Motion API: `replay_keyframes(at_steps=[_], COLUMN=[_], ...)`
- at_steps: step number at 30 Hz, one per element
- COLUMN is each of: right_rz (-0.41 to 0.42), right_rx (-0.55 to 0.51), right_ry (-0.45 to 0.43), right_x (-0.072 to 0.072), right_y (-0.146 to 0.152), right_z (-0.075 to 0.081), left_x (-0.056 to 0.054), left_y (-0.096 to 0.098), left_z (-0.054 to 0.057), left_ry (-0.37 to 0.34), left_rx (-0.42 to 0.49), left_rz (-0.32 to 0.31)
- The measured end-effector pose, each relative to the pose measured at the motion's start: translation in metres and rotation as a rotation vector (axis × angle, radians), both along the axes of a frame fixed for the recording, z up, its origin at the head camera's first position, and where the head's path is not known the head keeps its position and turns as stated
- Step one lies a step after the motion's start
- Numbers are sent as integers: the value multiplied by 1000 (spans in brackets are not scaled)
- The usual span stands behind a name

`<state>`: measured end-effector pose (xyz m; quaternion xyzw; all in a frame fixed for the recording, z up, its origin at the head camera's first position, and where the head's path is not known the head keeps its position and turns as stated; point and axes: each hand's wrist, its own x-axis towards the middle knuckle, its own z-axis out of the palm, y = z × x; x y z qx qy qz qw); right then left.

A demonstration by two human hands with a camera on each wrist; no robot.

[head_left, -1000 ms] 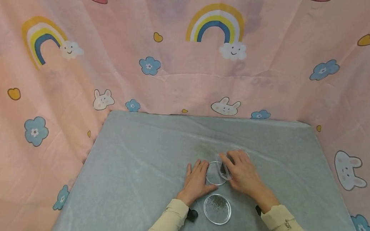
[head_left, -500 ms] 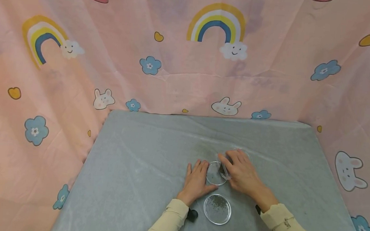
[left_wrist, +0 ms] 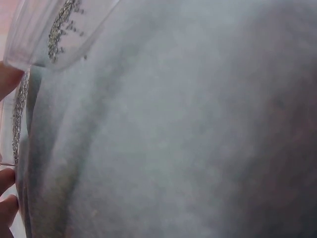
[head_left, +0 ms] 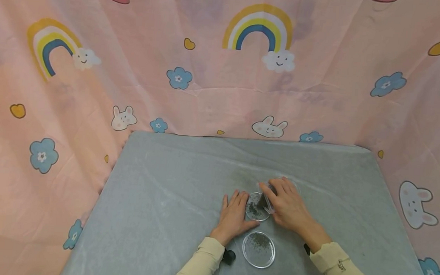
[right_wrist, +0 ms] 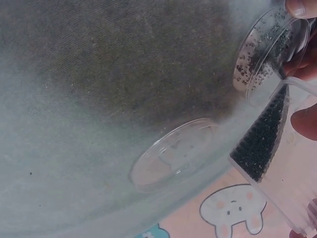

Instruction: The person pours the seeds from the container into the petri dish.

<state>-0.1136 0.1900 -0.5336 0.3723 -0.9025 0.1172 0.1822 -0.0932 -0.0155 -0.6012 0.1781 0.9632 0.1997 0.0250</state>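
My left hand (head_left: 233,221) rests on the cloth with straight fingers and spread thumb touching the rim of a clear petri dish (head_left: 253,210). Dark granules lie scattered inside this dish, also seen in the right wrist view. My right hand (head_left: 289,207) grips a clear plastic box (right_wrist: 282,191), tilted with its lower corner over the dish. Dark granules (right_wrist: 265,139) are heaped toward that corner. Nearer to me, between my forearms, stands a second petri dish (head_left: 258,259) with a thin scatter of dark granules.
A clear round lid or dish (right_wrist: 173,153) lies on the grey cloth (head_left: 169,202), partly behind my right hand in the head view. A pink patterned curtain (head_left: 215,94) closes off the back and sides. A dark round wrist device (head_left: 228,256) sits at my left cuff.
Dark granules have poured from the tilted box into the farther dish, which looked almost bare one second ago. The box has tipped slightly; both hands stay nearly in place.
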Motion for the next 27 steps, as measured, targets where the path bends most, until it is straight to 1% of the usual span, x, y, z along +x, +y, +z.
replay_keyframes(at_steps=[12,21,24,27], right_rz=[-11,-19,-22,-47], right_rx=[-15,-13,-42,-119], right_ry=[-3,5,3,5], right_x=[0,1,0,-1], right_y=[2,3,2,4], right_z=[-2,2,1,-2], left_x=[0,-1,0,0], left_y=[1,1,1,1], left_z=[0,-1,-2,-2], left_ry=[-5,-5,-1,4], left_rx=[-5,0,-1,2], left_rz=[4,7,5,3])
